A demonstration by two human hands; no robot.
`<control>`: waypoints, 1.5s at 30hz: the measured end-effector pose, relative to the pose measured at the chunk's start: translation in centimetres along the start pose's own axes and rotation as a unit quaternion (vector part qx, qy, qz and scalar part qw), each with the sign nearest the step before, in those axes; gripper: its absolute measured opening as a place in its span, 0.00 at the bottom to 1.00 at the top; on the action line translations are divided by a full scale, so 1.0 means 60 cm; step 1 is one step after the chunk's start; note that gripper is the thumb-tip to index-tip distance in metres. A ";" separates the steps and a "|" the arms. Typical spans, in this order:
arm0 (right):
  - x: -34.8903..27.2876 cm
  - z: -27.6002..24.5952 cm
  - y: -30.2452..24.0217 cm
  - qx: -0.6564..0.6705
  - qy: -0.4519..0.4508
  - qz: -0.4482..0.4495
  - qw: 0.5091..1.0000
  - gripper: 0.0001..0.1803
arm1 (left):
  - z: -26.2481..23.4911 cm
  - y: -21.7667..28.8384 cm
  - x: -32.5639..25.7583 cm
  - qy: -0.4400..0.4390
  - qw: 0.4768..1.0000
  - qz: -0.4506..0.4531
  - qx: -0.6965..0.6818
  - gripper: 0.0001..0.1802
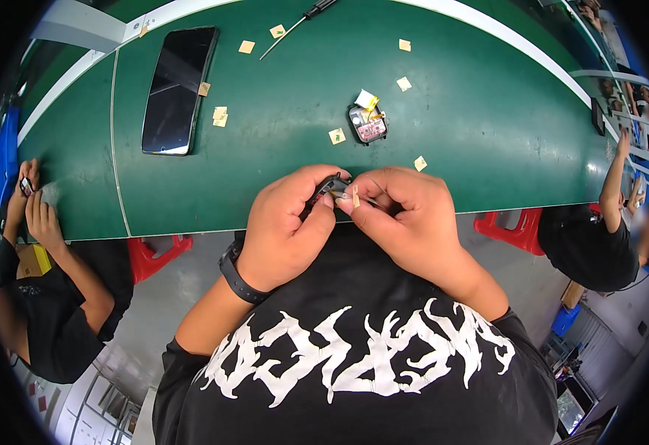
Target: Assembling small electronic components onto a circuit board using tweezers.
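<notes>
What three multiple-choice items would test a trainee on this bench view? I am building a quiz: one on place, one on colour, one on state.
1. Where does the phone lie?
A. on the mat's left part
B. in the left hand
C. on a red stool

2. What colour is the mat?
A. blue
B. green
C. white

3. How is the small black part held?
A. it lies free on the mat
B. the left hand alone holds it overhead
C. both hands pinch it at the mat's near edge

Key: 1 A, the phone lies flat, screen dark, left of the opened device. 2 B, the mat is green all over. 3 C, the left hand and right hand meet around it.
</notes>
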State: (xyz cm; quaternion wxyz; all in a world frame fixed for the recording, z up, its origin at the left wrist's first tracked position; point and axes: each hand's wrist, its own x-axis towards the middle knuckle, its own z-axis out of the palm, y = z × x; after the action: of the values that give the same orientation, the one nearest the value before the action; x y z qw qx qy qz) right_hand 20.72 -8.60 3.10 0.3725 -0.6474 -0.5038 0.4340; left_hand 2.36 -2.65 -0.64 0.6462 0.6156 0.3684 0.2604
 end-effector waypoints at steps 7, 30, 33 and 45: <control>0.008 0.009 0.027 0.033 0.018 -0.043 0.998 0.06 | -0.006 0.008 0.002 -0.030 0.999 0.003 0.021 0.17; 0.042 0.008 0.012 0.103 -0.100 0.147 0.979 0.12 | -0.040 -0.014 -0.002 -0.128 0.990 0.039 -0.041 0.23; 0.041 0.012 0.004 0.131 -0.087 0.156 0.975 0.14 | -0.037 -0.011 -0.004 -0.121 0.988 -0.006 -0.092 0.23; 0.033 0.006 0.032 0.197 -0.102 0.097 0.970 0.18 | -0.021 0.006 0.003 -0.019 0.952 -0.127 -0.277 0.19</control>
State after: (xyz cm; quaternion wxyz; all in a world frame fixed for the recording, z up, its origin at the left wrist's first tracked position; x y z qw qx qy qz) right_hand 21.24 -7.04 0.85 0.3956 -0.5597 -0.3782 0.6223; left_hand 1.49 -1.70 -0.25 0.8261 0.3649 0.3446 0.2562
